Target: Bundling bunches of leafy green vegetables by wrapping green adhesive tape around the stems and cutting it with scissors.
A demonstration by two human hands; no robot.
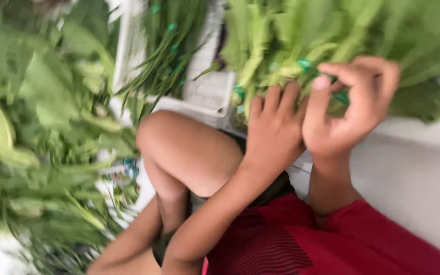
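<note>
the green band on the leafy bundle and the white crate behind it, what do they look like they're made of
The green band looks like rubber or elastic: thin, bright, cinched tight round the stalks of the leafy bundle; blur leaves it open. The white crate looks like moulded plastic: matte white, with a slotted, gridded wall.

leafy bunch [291, 40]: fresh plant matter; pale stalks look smooth with a faint sheen, leaves matt, blurred.
band [305, 64]: teal, looks like rubber or plastic, smooth, slightly glossy.
left hand [273, 130]: bare skin, matt; fingers pressed on the stalks.
right hand [345, 109]: bare skin, matt; 1 fingernail catches light, smooth.
crate [207, 94]: white moulded plastic, slotted wall, dull satin finish.
thin green stems [171, 46]: plant matter, smooth-looking; finish unclear in blur.
loose greens [42, 142]: leafy, matt, soft edges; too blurred for texture.
red shirt [301, 244]: cloth, matt, fine ribbed dark striping.
floor [418, 173]: pale, smooth, matt; material cannot be told.
</note>
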